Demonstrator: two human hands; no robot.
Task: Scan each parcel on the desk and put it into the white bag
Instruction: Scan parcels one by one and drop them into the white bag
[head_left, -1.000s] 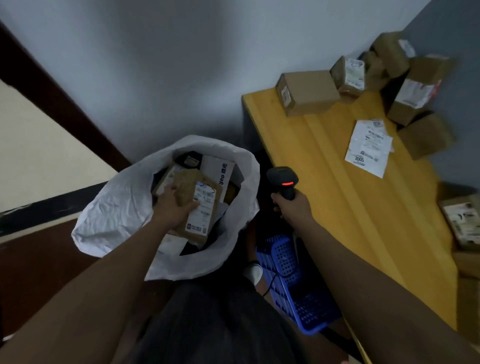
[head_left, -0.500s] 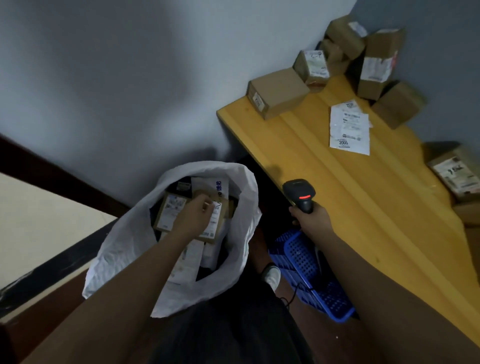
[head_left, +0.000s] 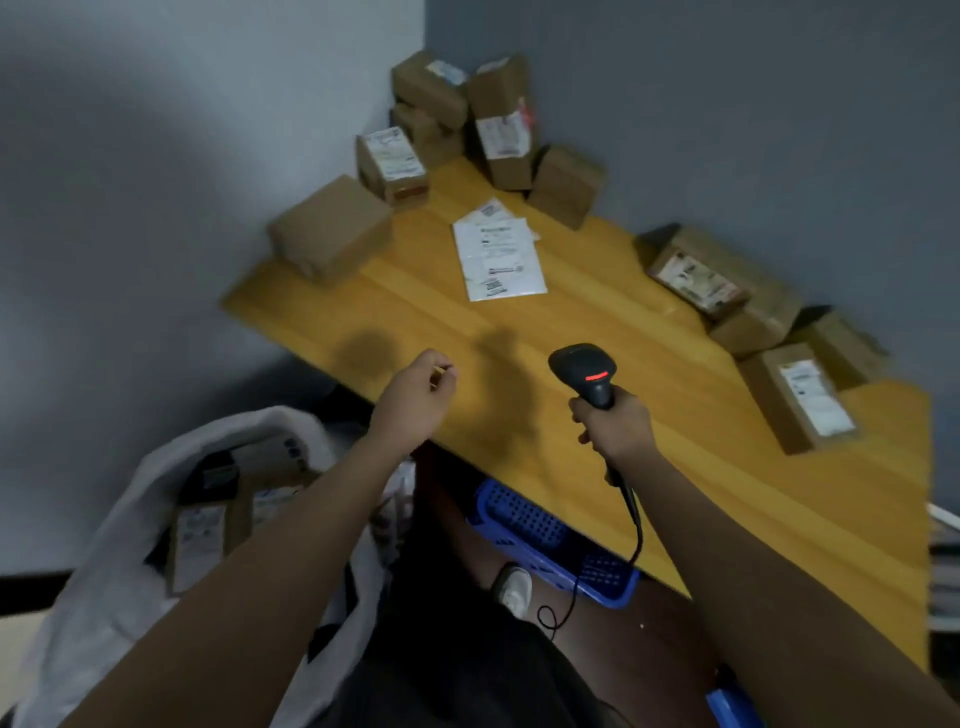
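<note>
Scanner (head_left: 584, 373) upright, head toward desk (head_left: 597, 322)

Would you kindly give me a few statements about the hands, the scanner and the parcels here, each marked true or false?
1. The right hand grips the black scanner. True.
2. The left hand carries a parcel. False: it holds no parcel and hangs over the front edge of the desk, fingers loosely curled.
3. Labelled parcels already lie in the white bag. True.
4. The desk has no parcels left. False: several brown boxes remain, such as the plain box at its far left corner.
5. A white paper sheet lies flat on the desk. True.
</note>
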